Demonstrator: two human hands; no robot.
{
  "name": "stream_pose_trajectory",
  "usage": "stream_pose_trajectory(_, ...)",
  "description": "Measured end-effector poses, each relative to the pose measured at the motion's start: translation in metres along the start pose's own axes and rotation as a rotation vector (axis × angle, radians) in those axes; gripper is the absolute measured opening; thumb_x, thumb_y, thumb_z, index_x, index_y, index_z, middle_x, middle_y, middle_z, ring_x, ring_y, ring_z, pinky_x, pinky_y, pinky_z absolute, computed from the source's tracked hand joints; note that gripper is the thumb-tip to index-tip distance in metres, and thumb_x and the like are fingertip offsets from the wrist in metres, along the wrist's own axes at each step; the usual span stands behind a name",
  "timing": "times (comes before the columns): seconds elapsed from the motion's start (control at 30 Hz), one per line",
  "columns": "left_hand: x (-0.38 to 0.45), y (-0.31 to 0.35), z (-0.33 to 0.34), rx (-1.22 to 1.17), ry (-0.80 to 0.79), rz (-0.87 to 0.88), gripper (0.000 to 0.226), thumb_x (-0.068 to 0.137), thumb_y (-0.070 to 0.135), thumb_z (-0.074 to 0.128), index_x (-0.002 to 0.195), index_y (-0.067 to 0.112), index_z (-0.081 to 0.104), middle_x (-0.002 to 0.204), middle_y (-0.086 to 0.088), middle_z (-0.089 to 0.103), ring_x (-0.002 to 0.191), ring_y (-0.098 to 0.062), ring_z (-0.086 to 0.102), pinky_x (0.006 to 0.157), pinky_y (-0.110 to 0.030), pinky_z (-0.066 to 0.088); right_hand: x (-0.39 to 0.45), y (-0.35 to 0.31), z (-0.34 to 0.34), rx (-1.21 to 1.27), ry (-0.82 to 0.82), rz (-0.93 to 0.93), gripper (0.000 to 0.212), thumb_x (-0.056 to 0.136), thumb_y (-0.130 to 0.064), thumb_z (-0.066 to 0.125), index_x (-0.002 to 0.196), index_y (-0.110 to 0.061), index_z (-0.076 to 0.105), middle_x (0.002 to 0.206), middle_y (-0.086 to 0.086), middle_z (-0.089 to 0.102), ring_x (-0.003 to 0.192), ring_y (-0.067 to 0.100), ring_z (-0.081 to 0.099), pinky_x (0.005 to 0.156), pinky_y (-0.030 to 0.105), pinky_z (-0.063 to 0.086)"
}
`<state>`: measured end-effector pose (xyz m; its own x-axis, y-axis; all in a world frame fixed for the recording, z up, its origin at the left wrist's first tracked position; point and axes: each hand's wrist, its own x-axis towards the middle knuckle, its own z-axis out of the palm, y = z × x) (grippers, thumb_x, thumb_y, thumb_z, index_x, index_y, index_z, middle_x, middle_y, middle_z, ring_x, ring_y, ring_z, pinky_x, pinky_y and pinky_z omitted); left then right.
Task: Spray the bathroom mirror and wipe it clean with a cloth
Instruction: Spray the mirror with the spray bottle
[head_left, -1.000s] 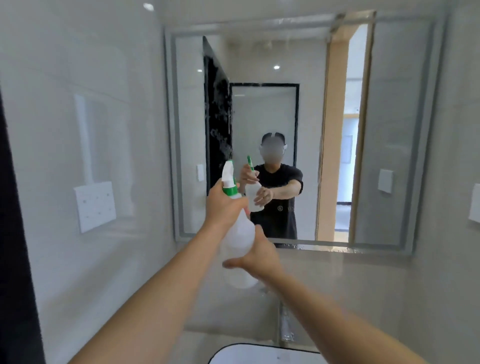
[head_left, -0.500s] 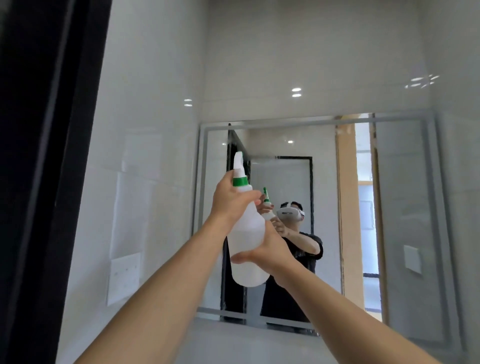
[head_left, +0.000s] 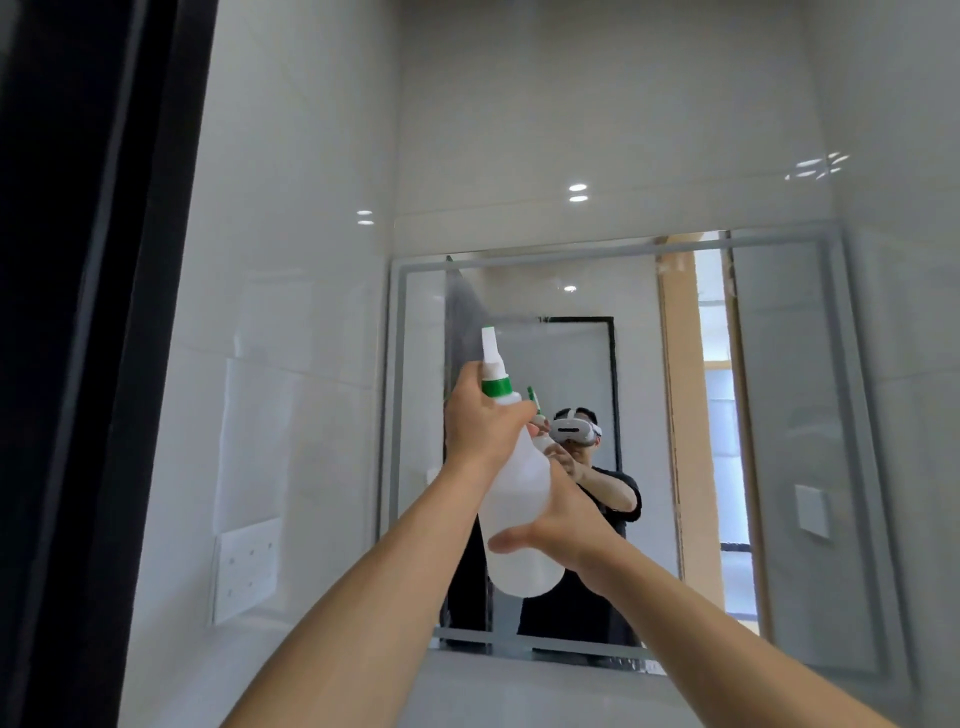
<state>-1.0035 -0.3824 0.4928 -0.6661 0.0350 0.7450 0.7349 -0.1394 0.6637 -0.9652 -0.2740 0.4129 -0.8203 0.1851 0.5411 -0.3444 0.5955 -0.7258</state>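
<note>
A white spray bottle (head_left: 519, 493) with a green collar is raised in front of the bathroom mirror (head_left: 779, 415), its nozzle aimed at the mirror's upper left. My left hand (head_left: 480, 415) grips the bottle's neck and trigger. My right hand (head_left: 561, 530) cups the bottle's rounded body from the right. A faint mist fans out from the nozzle toward the glass. The mirror reflects a person holding the same bottle. No cloth is in view.
A glossy tiled wall (head_left: 291, 312) with a white socket plate (head_left: 247, 571) runs along the left. A dark door frame (head_left: 93, 312) fills the far left edge. A white wall plate (head_left: 810, 512) shows in the mirror's right side.
The view tilted up from the sink to the upper wall a second ago. Since half a second ago the bottle sits a little lower and mist now leaves the nozzle.
</note>
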Motion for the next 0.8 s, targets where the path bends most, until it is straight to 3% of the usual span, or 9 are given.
stream_pose_trajectory(0.13,-0.007,0.009,0.023,-0.045,-0.108,0.0,0.035,0.071,0.002,0.071,0.101,0.014,0.057,0.085,0.004,0.06,0.059,-0.012,0.069,0.07,-0.052,0.061,-0.011,0.008,-0.017,0.004,0.071,0.018,0.097,0.045,-0.031,0.09,0.13,-0.038,0.043,0.113,-0.01,0.06,0.107,0.014,0.058,0.091,0.041,0.054)
stream_pose_trajectory(0.23,-0.012,0.011,0.044,-0.07,-0.138,-0.011,0.036,0.068,0.003,0.07,0.1,0.013,0.057,0.081,0.005,0.064,0.074,-0.025,0.073,0.069,-0.055,0.061,-0.022,0.013,-0.037,0.003,0.11,0.054,0.092,0.049,-0.027,0.091,0.128,-0.034,0.045,0.11,-0.01,0.06,0.104,0.012,0.058,0.088,0.039,0.054)
stream_pose_trajectory(0.27,-0.015,0.011,0.051,-0.083,-0.149,-0.022,0.035,0.07,0.0,0.069,0.101,0.01,0.056,0.077,0.004,0.065,0.071,-0.023,0.074,0.068,-0.054,0.061,-0.026,0.015,-0.043,0.001,0.119,0.065,0.09,0.05,-0.024,0.091,0.127,-0.034,0.045,0.11,-0.011,0.059,0.104,0.012,0.057,0.089,0.039,0.054)
stream_pose_trajectory(0.37,-0.024,0.012,0.071,-0.102,-0.153,-0.01,0.031,0.072,-0.002,0.069,0.099,0.002,0.055,0.08,-0.005,0.062,0.05,-0.007,0.065,0.059,-0.039,0.061,-0.038,0.019,-0.062,-0.025,0.146,0.08,0.089,0.053,-0.022,0.091,0.125,-0.035,0.041,0.112,-0.01,0.058,0.105,0.013,0.055,0.086,0.036,0.053)
stream_pose_trajectory(0.47,-0.031,0.016,0.088,-0.114,-0.18,0.013,0.031,0.071,0.001,0.07,0.098,0.005,0.055,0.083,-0.008,0.062,0.049,-0.004,0.063,0.051,-0.026,0.054,-0.047,0.024,-0.076,-0.04,0.191,0.099,0.09,0.053,-0.022,0.092,0.125,-0.037,0.039,0.115,-0.007,0.055,0.103,0.012,0.054,0.073,0.025,0.047)
stream_pose_trajectory(0.6,-0.039,0.025,0.115,-0.152,-0.298,-0.001,0.037,0.067,0.008,0.071,0.099,0.018,0.055,0.096,-0.007,0.063,0.068,-0.032,0.071,0.066,-0.055,0.06,-0.061,0.032,-0.097,-0.035,0.256,0.155,0.087,0.055,-0.024,0.092,0.123,-0.035,0.039,0.114,-0.006,0.056,0.102,0.012,0.054,0.07,0.026,0.046)
stream_pose_trajectory(0.73,-0.049,0.035,0.142,-0.143,-0.38,0.022,0.044,0.058,0.021,0.072,0.097,0.035,0.056,0.085,0.008,0.066,0.077,-0.03,0.071,0.071,-0.055,0.06,-0.077,0.038,-0.124,-0.045,0.311,0.21,0.082,0.058,-0.02,0.093,0.12,-0.031,0.04,0.109,-0.005,0.057,0.101,0.014,0.056,0.072,0.027,0.048)
stream_pose_trajectory(0.8,-0.056,0.042,0.155,-0.193,-0.396,0.021,0.044,0.064,0.012,0.073,0.102,0.028,0.058,0.089,0.003,0.065,0.075,-0.029,0.068,0.068,-0.052,0.061,-0.084,0.039,-0.136,-0.067,0.349,0.222,0.084,0.057,-0.022,0.093,0.121,-0.032,0.04,0.108,-0.008,0.057,0.102,0.014,0.055,0.069,0.025,0.046)
